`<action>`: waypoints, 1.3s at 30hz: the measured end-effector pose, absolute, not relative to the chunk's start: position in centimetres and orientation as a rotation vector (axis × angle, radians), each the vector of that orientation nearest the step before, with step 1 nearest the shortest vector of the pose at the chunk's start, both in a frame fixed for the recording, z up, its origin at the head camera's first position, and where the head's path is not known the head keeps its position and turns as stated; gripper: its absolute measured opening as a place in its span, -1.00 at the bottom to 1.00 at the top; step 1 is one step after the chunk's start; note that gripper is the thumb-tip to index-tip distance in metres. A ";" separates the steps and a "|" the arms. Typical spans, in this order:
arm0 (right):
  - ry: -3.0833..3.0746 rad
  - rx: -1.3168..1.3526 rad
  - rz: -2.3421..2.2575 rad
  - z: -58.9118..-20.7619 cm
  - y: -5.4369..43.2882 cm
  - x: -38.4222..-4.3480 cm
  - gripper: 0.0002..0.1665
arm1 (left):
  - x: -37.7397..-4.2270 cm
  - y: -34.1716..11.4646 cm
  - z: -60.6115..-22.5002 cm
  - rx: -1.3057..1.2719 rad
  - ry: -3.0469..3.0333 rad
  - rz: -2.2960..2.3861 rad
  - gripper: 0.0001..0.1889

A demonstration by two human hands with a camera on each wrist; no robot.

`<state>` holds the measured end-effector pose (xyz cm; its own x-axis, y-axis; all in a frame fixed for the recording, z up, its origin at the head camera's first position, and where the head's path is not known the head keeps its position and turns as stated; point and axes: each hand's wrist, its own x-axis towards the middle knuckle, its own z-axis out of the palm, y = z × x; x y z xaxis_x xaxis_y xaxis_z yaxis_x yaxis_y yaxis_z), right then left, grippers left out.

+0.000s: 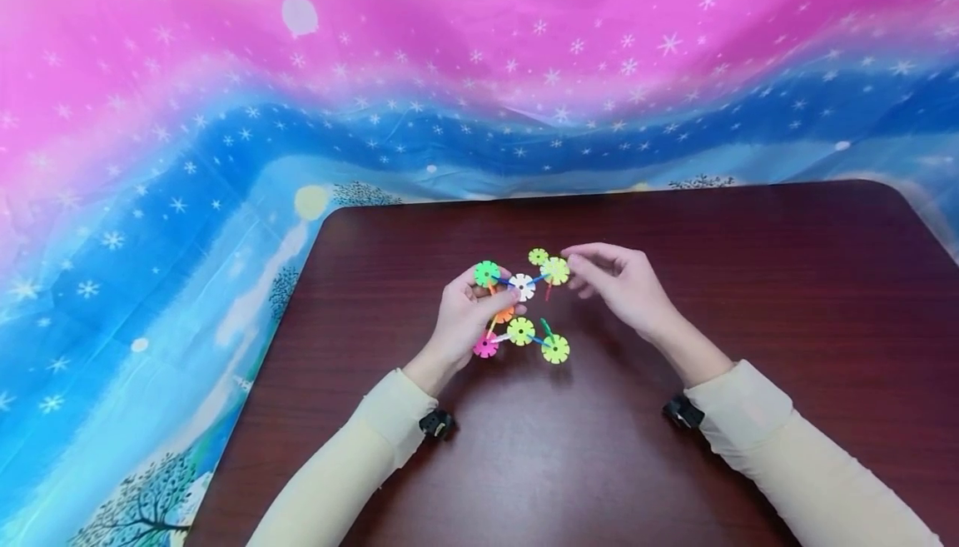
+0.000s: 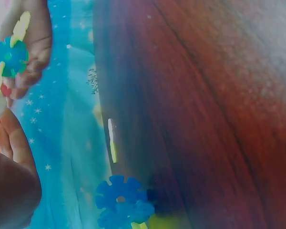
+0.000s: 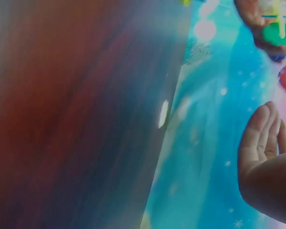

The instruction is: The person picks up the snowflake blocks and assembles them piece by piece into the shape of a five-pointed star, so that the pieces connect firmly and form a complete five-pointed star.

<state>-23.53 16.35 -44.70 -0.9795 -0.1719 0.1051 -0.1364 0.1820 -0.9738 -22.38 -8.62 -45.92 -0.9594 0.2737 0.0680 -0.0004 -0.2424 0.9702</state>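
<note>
My left hand (image 1: 461,312) holds a chain of notched plastic snowflake discs up over the table, its thumb pressed by the white disc (image 1: 522,285). A green disc (image 1: 486,273) and an orange disc (image 1: 506,315) sit close about its fingers. Below them, a pink disc (image 1: 484,345) links to yellow-green discs (image 1: 556,350), with blue and dark green ones set edge-on. At the chain's upper right is a pale yellow disc (image 1: 555,270) with a smaller yellow disc (image 1: 538,256) beside it. My right hand (image 1: 629,287) has its fingertips right at that pale disc, fingers loosely extended.
The dark reddish-brown table (image 1: 787,297) has rounded far corners. Behind it and along its left side hangs a pink and blue cloth (image 1: 419,56) printed with snowflakes. Black wrist straps (image 1: 683,412) sit by both sleeve cuffs.
</note>
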 end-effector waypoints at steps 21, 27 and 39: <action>2.843 -0.407 -0.619 -47.6 14.4 -30.8 -0.54 | -22.5 -8.7 -45.2 0.123 1.689 2.424 -0.77; 2.736 -0.366 -0.916 -47.9 15.2 -31.0 -0.69 | -22.5 -8.7 -45.2 0.121 1.675 2.437 -0.78; 2.508 -0.311 -1.628 -45.5 16.8 -26.6 -0.68 | -22.5 -9.2 -45.2 0.124 1.701 2.451 -0.89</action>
<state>-26.56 16.83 -45.50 -0.9695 -0.2452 -0.0008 -0.0990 0.3945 -0.9136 -22.52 -9.19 -45.23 -0.9845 0.1742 -0.0202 -0.0799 -0.3431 0.9359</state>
